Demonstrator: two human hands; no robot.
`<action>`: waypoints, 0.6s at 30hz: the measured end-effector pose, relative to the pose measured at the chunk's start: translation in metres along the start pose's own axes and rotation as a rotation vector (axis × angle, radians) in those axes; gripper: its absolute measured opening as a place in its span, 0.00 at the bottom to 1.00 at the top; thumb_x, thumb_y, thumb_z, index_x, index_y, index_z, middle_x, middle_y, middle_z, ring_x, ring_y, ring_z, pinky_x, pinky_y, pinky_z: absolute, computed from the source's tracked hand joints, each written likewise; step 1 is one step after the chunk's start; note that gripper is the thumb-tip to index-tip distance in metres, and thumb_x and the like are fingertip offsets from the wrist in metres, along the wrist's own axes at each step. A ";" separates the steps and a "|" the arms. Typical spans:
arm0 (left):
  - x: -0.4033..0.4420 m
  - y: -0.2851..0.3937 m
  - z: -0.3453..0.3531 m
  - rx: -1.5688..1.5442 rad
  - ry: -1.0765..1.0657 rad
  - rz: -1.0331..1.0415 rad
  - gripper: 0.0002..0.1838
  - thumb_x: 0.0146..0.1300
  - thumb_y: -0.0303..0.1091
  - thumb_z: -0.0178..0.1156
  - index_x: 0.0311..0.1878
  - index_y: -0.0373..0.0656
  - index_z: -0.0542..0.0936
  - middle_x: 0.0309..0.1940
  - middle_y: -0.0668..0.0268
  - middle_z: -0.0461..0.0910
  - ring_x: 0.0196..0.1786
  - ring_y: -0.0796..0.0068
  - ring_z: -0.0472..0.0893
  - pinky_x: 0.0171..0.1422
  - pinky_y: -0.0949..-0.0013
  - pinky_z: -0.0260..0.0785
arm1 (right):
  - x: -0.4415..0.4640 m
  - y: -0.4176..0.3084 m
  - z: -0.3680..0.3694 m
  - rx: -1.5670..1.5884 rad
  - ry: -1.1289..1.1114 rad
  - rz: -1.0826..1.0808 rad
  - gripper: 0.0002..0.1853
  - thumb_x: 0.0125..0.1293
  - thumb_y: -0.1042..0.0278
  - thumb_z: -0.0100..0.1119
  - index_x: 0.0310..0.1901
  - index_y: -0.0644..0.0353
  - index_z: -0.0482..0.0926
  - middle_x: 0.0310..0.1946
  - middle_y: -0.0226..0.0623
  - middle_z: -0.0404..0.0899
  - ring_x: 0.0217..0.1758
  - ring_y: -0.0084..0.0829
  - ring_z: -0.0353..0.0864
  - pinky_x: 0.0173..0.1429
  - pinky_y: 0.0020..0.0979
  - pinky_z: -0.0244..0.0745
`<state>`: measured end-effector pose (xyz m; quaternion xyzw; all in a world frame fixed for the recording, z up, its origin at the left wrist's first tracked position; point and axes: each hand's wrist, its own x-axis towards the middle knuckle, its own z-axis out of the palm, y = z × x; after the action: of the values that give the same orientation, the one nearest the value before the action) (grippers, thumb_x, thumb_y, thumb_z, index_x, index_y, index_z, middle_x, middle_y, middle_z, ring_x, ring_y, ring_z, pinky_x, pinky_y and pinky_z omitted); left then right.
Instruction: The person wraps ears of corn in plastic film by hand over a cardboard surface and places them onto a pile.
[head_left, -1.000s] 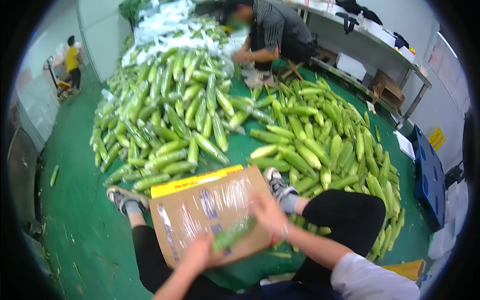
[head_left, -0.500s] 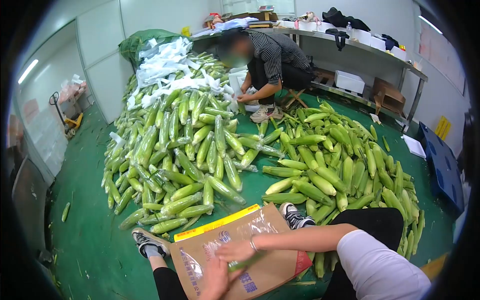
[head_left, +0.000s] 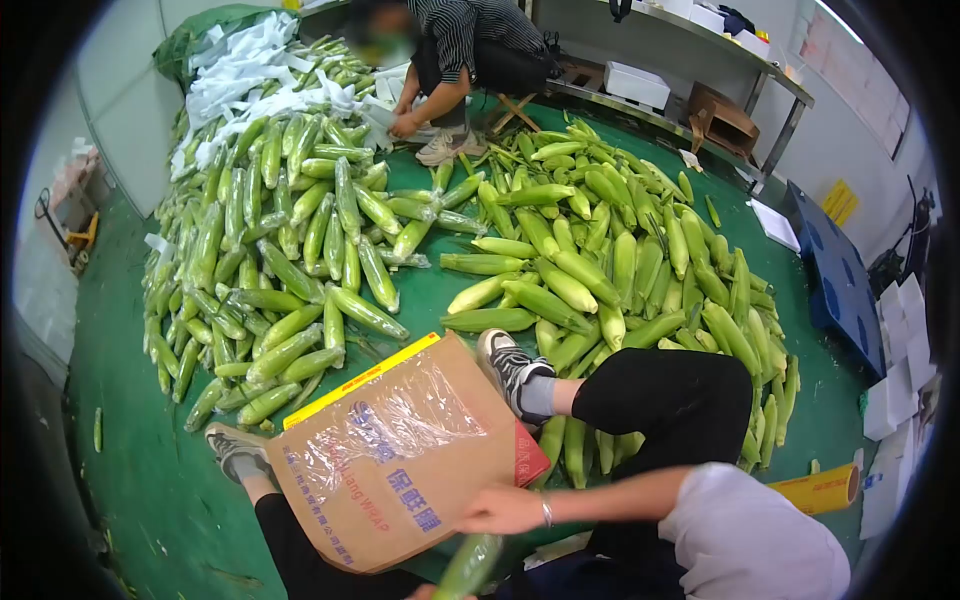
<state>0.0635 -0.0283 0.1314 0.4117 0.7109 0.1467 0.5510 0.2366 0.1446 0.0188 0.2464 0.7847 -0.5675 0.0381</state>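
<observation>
An ear of corn (head_left: 470,566) in its green husk, shiny as if under film, tilts at the bottom edge. My left hand (head_left: 422,593), mostly cut off by the frame, grips its lower end. Just above the corn, over the near right part of a printed cardboard cling film box (head_left: 345,500), is my right hand (head_left: 503,510). Its fingers are curled together, and what they hold, if anything, is hidden. The box lies between my legs, with clear film (head_left: 425,400) across its top and a yellow strip (head_left: 360,378) along its far edge.
Film-wrapped corn (head_left: 290,260) is heaped ahead on the left, with white sleeves (head_left: 240,90) on top. Unwrapped corn (head_left: 620,260) is piled on the right. Another person (head_left: 470,50) crouches beyond. A blue pallet (head_left: 835,270) and a yellow tube (head_left: 820,488) are at the right.
My hands have come off the box's middle toward my body, the left one carrying the corn to the bottom edge. The view has tilted down and turned right.
</observation>
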 end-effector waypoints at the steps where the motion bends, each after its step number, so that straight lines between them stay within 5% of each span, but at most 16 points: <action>1: 0.005 0.008 0.000 0.019 0.218 0.258 0.14 0.57 0.35 0.68 0.42 0.35 0.82 0.25 0.56 0.81 0.26 0.69 0.80 0.33 0.65 0.72 | -0.013 0.019 0.024 0.357 0.457 0.032 0.13 0.65 0.62 0.57 0.30 0.65 0.81 0.24 0.40 0.80 0.24 0.30 0.77 0.36 0.32 0.74; 4: 0.031 0.064 0.001 0.283 0.638 0.784 0.12 0.49 0.26 0.68 0.39 0.37 0.83 0.26 0.55 0.81 0.30 0.57 0.79 0.40 0.63 0.73 | -0.009 0.011 0.015 1.572 1.137 0.236 0.06 0.65 0.69 0.56 0.32 0.59 0.76 0.29 0.38 0.78 0.32 0.31 0.79 0.39 0.36 0.77; 6: 0.073 0.060 0.001 0.093 0.942 1.180 0.12 0.49 0.31 0.69 0.35 0.36 0.82 0.25 0.57 0.80 0.31 0.61 0.78 0.40 0.64 0.71 | -0.004 -0.018 -0.015 1.794 1.054 0.235 0.05 0.66 0.68 0.56 0.37 0.59 0.74 0.30 0.36 0.76 0.33 0.31 0.78 0.39 0.37 0.76; 7: 0.084 0.073 -0.002 -0.281 1.013 1.161 0.14 0.54 0.39 0.67 0.31 0.35 0.81 0.23 0.59 0.79 0.30 0.67 0.77 0.37 0.68 0.70 | 0.009 -0.029 -0.025 1.818 1.015 0.231 0.05 0.66 0.67 0.56 0.38 0.59 0.74 0.31 0.35 0.76 0.33 0.31 0.78 0.39 0.36 0.75; 9: 0.133 0.104 0.002 -0.729 0.860 1.271 0.23 0.54 0.39 0.69 0.47 0.36 0.74 0.32 0.56 0.78 0.36 0.65 0.79 0.45 0.63 0.73 | 0.040 -0.054 -0.031 1.844 0.807 0.269 0.07 0.67 0.65 0.55 0.38 0.59 0.73 0.29 0.37 0.76 0.30 0.34 0.77 0.38 0.38 0.76; 11: 0.174 0.128 -0.009 -0.726 0.824 1.142 0.22 0.55 0.37 0.67 0.48 0.36 0.73 0.31 0.60 0.78 0.34 0.69 0.79 0.46 0.64 0.74 | 0.052 -0.045 -0.065 1.539 0.466 0.162 0.08 0.69 0.64 0.53 0.41 0.60 0.72 0.29 0.39 0.75 0.32 0.34 0.77 0.40 0.38 0.75; 12: 0.191 0.141 -0.023 -0.596 0.829 1.035 0.19 0.56 0.36 0.66 0.46 0.36 0.74 0.29 0.62 0.79 0.32 0.73 0.79 0.45 0.65 0.74 | 0.061 -0.031 -0.097 0.932 0.469 0.107 0.10 0.68 0.64 0.53 0.43 0.61 0.72 0.30 0.42 0.75 0.34 0.35 0.78 0.40 0.38 0.75; 13: 0.213 0.150 -0.064 -0.446 0.815 0.920 0.18 0.57 0.36 0.65 0.45 0.36 0.74 0.28 0.63 0.78 0.29 0.75 0.78 0.42 0.68 0.74 | 0.071 -0.018 -0.128 0.321 0.536 0.101 0.12 0.67 0.63 0.54 0.46 0.63 0.72 0.31 0.45 0.75 0.36 0.37 0.79 0.41 0.38 0.75; 14: 0.255 0.139 -0.109 -0.613 0.721 0.852 0.16 0.58 0.36 0.65 0.44 0.36 0.74 0.26 0.64 0.77 0.27 0.75 0.78 0.35 0.71 0.73 | 0.062 0.004 -0.170 -0.424 0.886 0.137 0.15 0.61 0.64 0.58 0.46 0.65 0.74 0.34 0.51 0.77 0.37 0.44 0.79 0.41 0.40 0.75; 15: 0.282 0.138 -0.153 -0.797 0.699 0.678 0.17 0.58 0.39 0.67 0.43 0.37 0.75 0.24 0.65 0.77 0.26 0.73 0.78 0.31 0.71 0.72 | 0.070 0.074 -0.230 -0.732 1.137 0.147 0.19 0.55 0.65 0.63 0.45 0.66 0.75 0.36 0.54 0.78 0.37 0.49 0.78 0.42 0.42 0.75; 16: 0.323 0.118 -0.196 -1.024 0.781 0.659 0.19 0.59 0.43 0.68 0.43 0.38 0.75 0.26 0.63 0.77 0.28 0.71 0.79 0.32 0.67 0.74 | 0.055 0.108 -0.276 -0.773 1.366 0.234 0.19 0.55 0.63 0.64 0.45 0.65 0.75 0.35 0.52 0.77 0.37 0.46 0.78 0.45 0.43 0.75; 17: 0.378 0.077 -0.256 -1.326 0.824 0.514 0.25 0.60 0.48 0.66 0.51 0.37 0.74 0.38 0.56 0.80 0.41 0.66 0.81 0.46 0.61 0.76 | 0.029 0.139 -0.315 -0.633 1.142 0.696 0.24 0.55 0.54 0.66 0.47 0.63 0.76 0.37 0.51 0.79 0.40 0.44 0.79 0.47 0.44 0.74; 18: 0.404 0.046 -0.296 -1.412 0.712 0.671 0.28 0.63 0.48 0.64 0.56 0.36 0.71 0.45 0.52 0.77 0.49 0.64 0.79 0.54 0.58 0.73 | 0.002 0.200 -0.343 -0.838 1.012 0.941 0.30 0.57 0.44 0.64 0.50 0.64 0.76 0.45 0.51 0.80 0.50 0.45 0.79 0.54 0.43 0.73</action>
<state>-0.2061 0.3744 -0.0023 0.0904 0.4243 0.8304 0.3496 0.3958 0.5040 -0.0352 0.7431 0.6685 0.0295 0.0023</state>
